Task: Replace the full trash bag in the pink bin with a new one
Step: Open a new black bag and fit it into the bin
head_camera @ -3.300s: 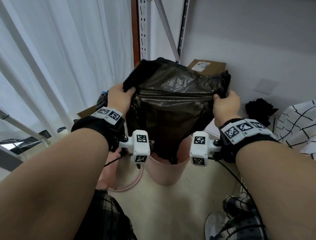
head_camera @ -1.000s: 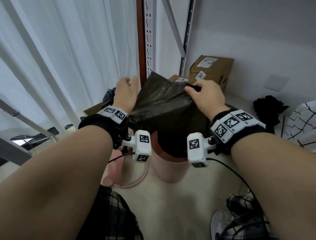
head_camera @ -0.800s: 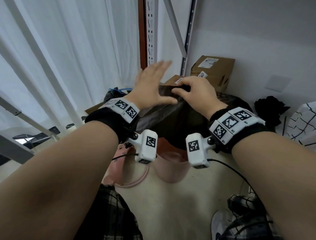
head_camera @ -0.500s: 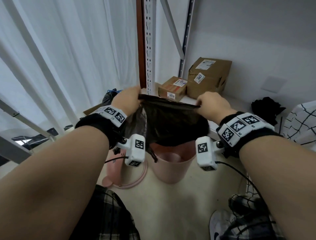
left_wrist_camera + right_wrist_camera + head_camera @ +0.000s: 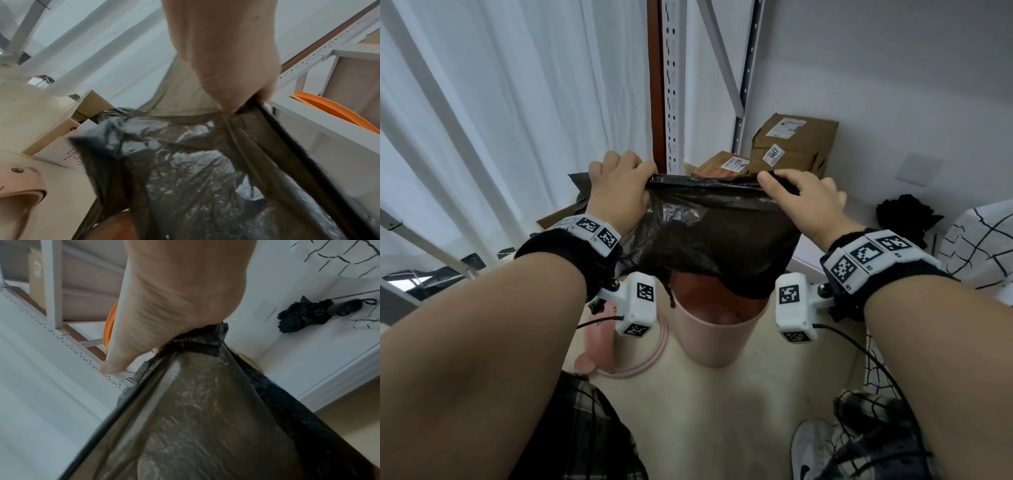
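A thin black trash bag (image 5: 709, 233) hangs stretched between my two hands above the pink bin (image 5: 714, 337), its lower end dipping inside the bin's rim. My left hand (image 5: 619, 181) pinches the bag's top edge at its left end. My right hand (image 5: 798, 195) pinches the same edge at its right end. In the left wrist view the bag (image 5: 205, 170) runs down from the thumb (image 5: 228, 104), with the bin (image 5: 18, 186) at lower left. The right wrist view has the bag (image 5: 195, 418) gathered under curled fingers (image 5: 164, 331). The bin's inside looks bare where it shows.
A pink lid and ring (image 5: 613, 353) lie on the floor left of the bin. Cardboard boxes (image 5: 791, 147) sit behind it beside a metal shelf post (image 5: 671, 85). White curtains hang at left. A black folded umbrella (image 5: 907, 219) and a grid-patterned cloth (image 5: 983, 240) are at right.
The bag was held high and wide, then folded between both hands; the left hand let go briefly and regrasped. Now both hands stretch its top edge apart above the bin.
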